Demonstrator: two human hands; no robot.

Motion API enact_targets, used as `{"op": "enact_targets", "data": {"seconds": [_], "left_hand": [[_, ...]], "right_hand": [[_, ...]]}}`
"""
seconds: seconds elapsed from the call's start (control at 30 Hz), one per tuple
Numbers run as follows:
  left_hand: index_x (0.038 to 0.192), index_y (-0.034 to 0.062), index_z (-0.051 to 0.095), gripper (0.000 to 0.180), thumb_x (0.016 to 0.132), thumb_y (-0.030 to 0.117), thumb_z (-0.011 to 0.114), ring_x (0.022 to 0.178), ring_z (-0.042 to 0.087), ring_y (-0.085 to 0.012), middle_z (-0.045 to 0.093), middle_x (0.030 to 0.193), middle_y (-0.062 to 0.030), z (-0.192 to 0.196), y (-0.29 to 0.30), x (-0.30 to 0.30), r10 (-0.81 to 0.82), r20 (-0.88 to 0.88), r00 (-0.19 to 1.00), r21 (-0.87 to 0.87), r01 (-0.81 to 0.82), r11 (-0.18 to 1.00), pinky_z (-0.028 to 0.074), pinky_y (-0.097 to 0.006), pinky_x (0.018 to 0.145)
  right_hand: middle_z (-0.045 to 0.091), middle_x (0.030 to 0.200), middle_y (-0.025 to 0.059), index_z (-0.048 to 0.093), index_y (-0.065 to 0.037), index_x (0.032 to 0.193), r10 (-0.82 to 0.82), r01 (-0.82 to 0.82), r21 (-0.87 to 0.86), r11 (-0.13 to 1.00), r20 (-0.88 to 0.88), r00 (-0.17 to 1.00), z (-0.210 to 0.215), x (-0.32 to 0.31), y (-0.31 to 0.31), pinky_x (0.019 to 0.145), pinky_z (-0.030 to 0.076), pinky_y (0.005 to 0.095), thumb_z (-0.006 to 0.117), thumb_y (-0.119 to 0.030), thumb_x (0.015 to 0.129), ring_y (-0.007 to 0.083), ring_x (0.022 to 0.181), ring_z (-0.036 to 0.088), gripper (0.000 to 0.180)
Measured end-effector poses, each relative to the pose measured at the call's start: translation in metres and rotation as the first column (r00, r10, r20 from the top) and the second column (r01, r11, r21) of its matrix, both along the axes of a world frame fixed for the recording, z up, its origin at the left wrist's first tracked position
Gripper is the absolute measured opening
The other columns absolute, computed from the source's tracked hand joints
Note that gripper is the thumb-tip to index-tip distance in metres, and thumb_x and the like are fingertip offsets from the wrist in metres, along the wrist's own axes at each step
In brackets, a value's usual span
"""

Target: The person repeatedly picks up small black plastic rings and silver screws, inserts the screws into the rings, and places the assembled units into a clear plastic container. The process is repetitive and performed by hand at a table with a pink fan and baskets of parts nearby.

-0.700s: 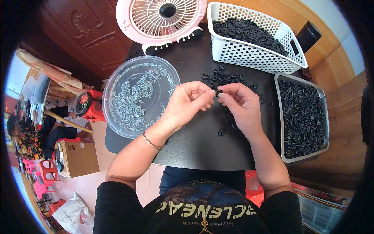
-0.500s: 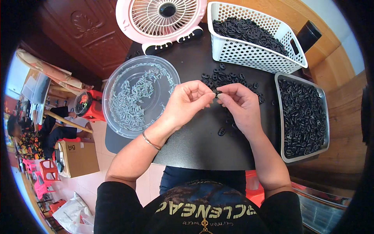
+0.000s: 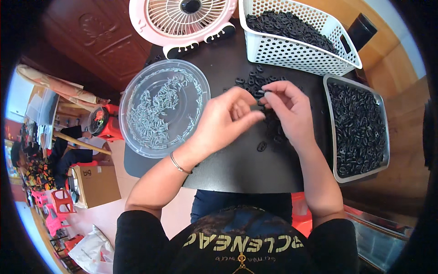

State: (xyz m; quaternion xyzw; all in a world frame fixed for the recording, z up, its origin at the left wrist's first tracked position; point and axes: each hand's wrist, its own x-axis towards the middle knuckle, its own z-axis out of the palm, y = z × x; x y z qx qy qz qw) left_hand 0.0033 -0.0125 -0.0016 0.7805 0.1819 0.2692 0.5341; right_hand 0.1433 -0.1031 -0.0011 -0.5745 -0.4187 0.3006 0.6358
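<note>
My right hand (image 3: 288, 109) is closed in a pinch, and a bit of a small black piece (image 3: 262, 92) shows at its fingertips. Beside it, my left hand (image 3: 228, 116) has its thumb apart from its loosely curled fingers, and I see nothing held in it. Beneath and behind both hands lies a loose heap of black oval pieces with holes (image 3: 252, 82) on the dark table (image 3: 223, 171). To the left stands a round clear plastic tub (image 3: 137, 148) with many small silvery pins (image 3: 155, 109) in it.
A white perforated basket (image 3: 292, 58) full of black pieces stands at the back right. On the right is a metal tray (image 3: 336, 171) of similar pieces. A pink fan (image 3: 139, 20) and a black cylinder (image 3: 362, 31) stand at the back. Far left, a person (image 3: 39, 169) sits near a cardboard box (image 3: 98, 185).
The hands, which met at the fingertips, have come apart. My left thumb and fingers have opened, and my right hand has turned with its fingertips higher in view. The view has shifted slightly.
</note>
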Motion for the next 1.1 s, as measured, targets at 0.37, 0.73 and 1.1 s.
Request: {"op": "enact_targets", "data": {"seconds": [0.37, 0.73, 1.1], "left_hand": [[0.082, 0.0075, 0.057, 0.02, 0.067, 0.017, 0.065, 0.075, 0.054, -0.0247, 0.052, 0.08, -0.0068, -0.006, -0.018, -0.002, -0.237, -0.328, 0.914, 0.503, 0.381, 0.775, 0.045, -0.036, 0.062], [0.087, 0.0065, 0.061, 0.018, 0.07, 0.004, 0.058, 0.065, 0.058, -0.0237, 0.054, 0.078, -0.0091, -0.007, -0.005, -0.003, -0.095, -0.223, 0.97, 0.539, 0.204, 0.817, 0.048, -0.032, 0.058], [0.104, -0.0019, 0.053, 0.02, 0.084, 0.002, 0.052, 0.08, 0.06, -0.0123, 0.058, 0.091, -0.0064, 0.002, 0.01, -0.001, -0.075, 0.152, 0.986, -0.489, 0.141, 0.861, 0.049, -0.022, 0.073]], "right_hand": [[0.057, 0.083, 0.0036, 0.055, 0.001, 0.095, 0.022, -0.018, 0.06, 0.998, -0.068, 0.997, -0.003, 0.001, 0.0, 0.067, 0.045, 0.0208, 0.051, -0.004, 0.084, 0.0086, 0.074, 0.056, 0.012], [0.055, 0.081, 0.0017, 0.055, 0.0, 0.096, 0.012, -0.003, 0.075, 0.997, -0.123, 0.992, -0.003, 0.001, 0.002, 0.065, 0.043, 0.02, 0.051, -0.006, 0.085, 0.0071, 0.073, 0.054, 0.013], [0.056, 0.08, 0.0014, 0.056, -0.001, 0.094, 0.045, -0.036, 0.077, 0.996, -0.115, 0.992, -0.002, 0.001, -0.001, 0.065, 0.044, 0.0199, 0.057, -0.004, 0.081, 0.0074, 0.073, 0.055, 0.014]]}}
